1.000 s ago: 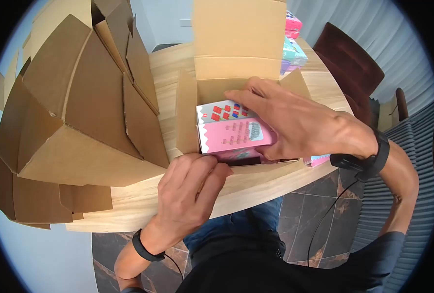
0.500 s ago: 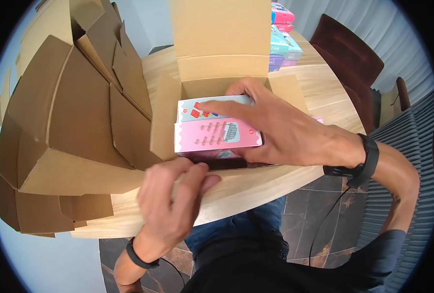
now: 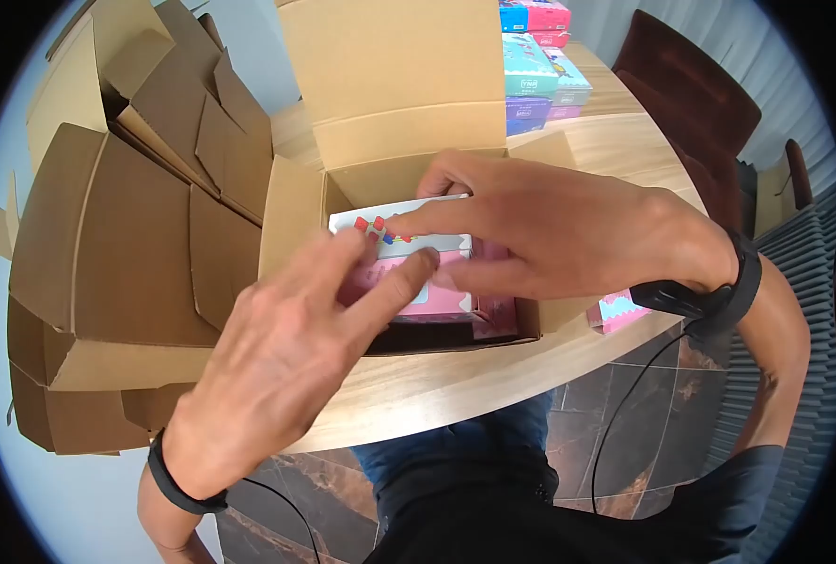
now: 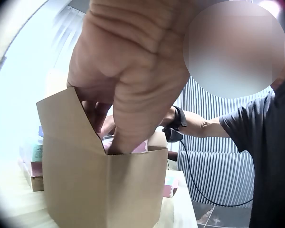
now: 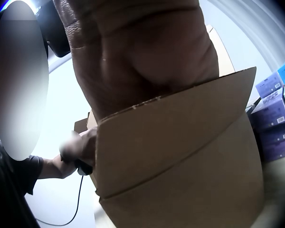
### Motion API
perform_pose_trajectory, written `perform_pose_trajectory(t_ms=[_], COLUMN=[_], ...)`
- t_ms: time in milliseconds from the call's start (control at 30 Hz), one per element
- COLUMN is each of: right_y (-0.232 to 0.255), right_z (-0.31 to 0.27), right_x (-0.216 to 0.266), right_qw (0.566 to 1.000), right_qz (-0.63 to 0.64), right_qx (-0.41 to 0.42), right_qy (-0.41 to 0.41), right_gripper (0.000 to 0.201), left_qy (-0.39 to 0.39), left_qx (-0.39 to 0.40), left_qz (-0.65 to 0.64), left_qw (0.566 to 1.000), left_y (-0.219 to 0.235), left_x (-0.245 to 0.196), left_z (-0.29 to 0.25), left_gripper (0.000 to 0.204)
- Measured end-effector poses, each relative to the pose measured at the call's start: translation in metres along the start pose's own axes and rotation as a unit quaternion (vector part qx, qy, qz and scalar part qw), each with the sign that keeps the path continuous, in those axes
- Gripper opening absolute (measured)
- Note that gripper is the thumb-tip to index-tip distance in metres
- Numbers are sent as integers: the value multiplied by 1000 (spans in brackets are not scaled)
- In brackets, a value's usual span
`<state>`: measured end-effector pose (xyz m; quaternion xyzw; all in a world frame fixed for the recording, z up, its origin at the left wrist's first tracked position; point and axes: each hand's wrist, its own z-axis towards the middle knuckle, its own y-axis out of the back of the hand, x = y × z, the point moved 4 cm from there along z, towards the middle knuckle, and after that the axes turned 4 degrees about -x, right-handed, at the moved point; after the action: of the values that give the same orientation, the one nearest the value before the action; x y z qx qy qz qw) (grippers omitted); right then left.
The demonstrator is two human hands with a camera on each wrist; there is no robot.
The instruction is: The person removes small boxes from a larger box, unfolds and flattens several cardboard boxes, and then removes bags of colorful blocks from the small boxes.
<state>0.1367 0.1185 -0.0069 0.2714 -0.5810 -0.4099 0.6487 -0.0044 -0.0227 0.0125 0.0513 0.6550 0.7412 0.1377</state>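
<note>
An open brown carton (image 3: 390, 127) stands on the wooden table with its back flap raised. Inside it sits a pink and white box (image 3: 446, 305) printed with small brick pictures. My right hand (image 3: 568, 226) grips this box across the top, its thumb near the front and its index finger stretched over the white part. From the left, my left hand (image 3: 282, 338) reaches over the carton's front wall. Its thumb lies on the pink top, and its fingers touch the box's left part. In the left wrist view, that hand's fingers point down behind a cardboard flap (image 4: 71, 123).
Large cardboard boxes (image 3: 145, 226) with raised flaps fill the left side. Colourful boxes (image 3: 531, 70) are stacked at the back right of the table (image 3: 437, 395). Another pink box (image 3: 615, 312) lies near the right edge, beyond which stands a brown chair (image 3: 695, 103).
My left hand has moved from the carton's front edge up and over onto the pink and white box. The box sits lower in the carton, and my right hand stays on it.
</note>
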Motion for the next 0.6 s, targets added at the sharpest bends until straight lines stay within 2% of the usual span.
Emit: perform_pose_trajectory(t_ms=[33,67,133,167,233,367,433,500,567,600], right_y=[0,-3,-4,-4,-2,-1,-1,1,5,1], right_z=[0,0,1,1,4,-5,-12,-13,-12,-14], right_x=[-2,-6,-4,-5,-6,-7,-4,-5,-7,-9], right_qw=[999,999,984,984,999,996,990,990,972,972], right_qz=[-9,-6,-133,-134,-10,-1,-69,-84,-190,-190], right_qx=[-23,-22,-29,-32,-24,-91,-125,-110,-136,-135], right_qy=[28,31,113,115,21,9,13,6,20,18], right_gripper=[35,35,27,27,22,24,24,26,33,33], left_qy=[-3,1,-2,-2,-14,-38,-38,-30,-68,-107], left_qx=[-30,-28,6,6,-4,-14,35,40,5,-57], left_qz=[-27,-26,-41,-37,-34,-54,-47,-61,49,91], left_qw=[999,999,999,999,999,998,998,997,996,988], left_y=[3,5,8,8,7,1,-5,-1,10,18], left_x=[0,1,0,-1,-6,-8,-5,-9,-18,-18], left_z=[2,4,11,13,17,19,18,20,22,27], left_gripper=[66,66,68,68,66,64,59,53,53,56])
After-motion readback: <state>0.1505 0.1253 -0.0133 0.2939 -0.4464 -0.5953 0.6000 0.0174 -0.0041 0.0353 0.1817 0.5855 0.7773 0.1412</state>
